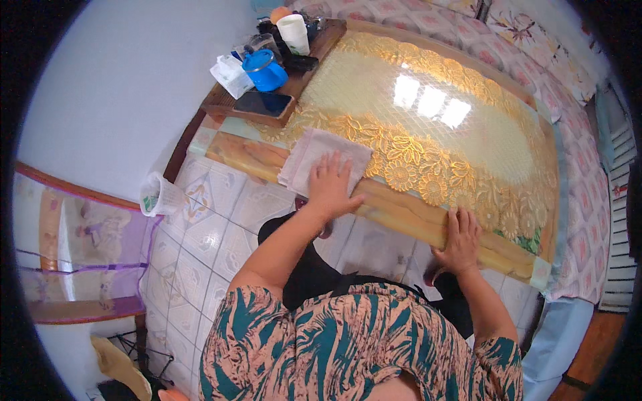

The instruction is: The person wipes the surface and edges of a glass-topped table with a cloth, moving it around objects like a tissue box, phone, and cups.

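Cloth (314,155) is the thing being touched; it is pale pink and folded, and it lies flat near the front edge of the table (401,217), on the left part. The left hand (332,184) lies on top of the cloth, palm down, with the fingers stretched out and close together. It presses on the cloth and does not pinch it.

Closest to the camera is the person's top with green, pink and black stripes. Both bare arms reach out from it to the table. The right hand (459,239) rests on the wooden front edge of the table, well apart from the cloth. Its fingers lie flat on top and curl a little over the edge. It holds nothing.

Under the arms is a floor of pale tiles (200,234) with little patterns. A see-through plastic cup (158,196) sits by the wall on the left.

The table is long and shiny. It has a golden flower cover (428,167) under a clear top, and window light shines in the middle.

Farther back, at the far left end of the table, is a wooden tray (227,107). On it are a dark phone (262,103), a blue cup with a lid (265,69), a white bag (231,75) and a white cup (294,33).

Behind the table is a long seat with a pink flower cover (535,73).
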Demonstrator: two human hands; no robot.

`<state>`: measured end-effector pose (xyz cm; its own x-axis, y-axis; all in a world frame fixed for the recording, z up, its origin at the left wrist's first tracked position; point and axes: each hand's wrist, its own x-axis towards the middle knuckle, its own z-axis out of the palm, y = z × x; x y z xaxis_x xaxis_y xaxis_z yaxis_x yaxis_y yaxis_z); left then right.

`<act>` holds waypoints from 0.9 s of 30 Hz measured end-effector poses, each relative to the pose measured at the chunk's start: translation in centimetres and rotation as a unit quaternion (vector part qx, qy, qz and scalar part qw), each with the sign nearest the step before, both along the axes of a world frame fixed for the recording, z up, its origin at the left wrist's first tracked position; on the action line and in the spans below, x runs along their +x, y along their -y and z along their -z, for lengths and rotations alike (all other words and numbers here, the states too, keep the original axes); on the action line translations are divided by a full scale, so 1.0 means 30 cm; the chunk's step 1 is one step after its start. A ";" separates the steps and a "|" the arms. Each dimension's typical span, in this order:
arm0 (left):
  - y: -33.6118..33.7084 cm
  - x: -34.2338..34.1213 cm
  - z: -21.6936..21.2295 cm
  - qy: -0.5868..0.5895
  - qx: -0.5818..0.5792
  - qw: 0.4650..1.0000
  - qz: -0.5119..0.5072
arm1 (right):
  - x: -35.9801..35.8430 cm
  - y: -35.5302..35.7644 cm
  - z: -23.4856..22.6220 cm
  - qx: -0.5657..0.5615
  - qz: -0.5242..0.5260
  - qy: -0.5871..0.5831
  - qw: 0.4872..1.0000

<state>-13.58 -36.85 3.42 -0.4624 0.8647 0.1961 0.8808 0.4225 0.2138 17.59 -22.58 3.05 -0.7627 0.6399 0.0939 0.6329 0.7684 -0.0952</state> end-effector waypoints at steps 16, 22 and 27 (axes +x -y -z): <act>0.246 -0.559 0.082 -0.038 -0.024 0.951 -0.306 | -0.017 0.034 -0.050 -0.022 0.018 0.040 0.999; 0.321 -0.892 0.089 -0.018 -0.059 0.950 -0.307 | -0.010 0.028 -0.032 0.012 0.006 0.032 0.999; 0.381 -1.164 0.159 -0.011 -0.074 0.956 -0.283 | 0.008 0.023 -0.012 0.029 0.000 0.007 1.000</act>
<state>-48.50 -48.28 -1.35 -0.8620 0.4955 0.1067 0.5050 0.8575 0.0981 17.82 -23.26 3.41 -0.7639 0.6341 0.1200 0.6344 0.7719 -0.0413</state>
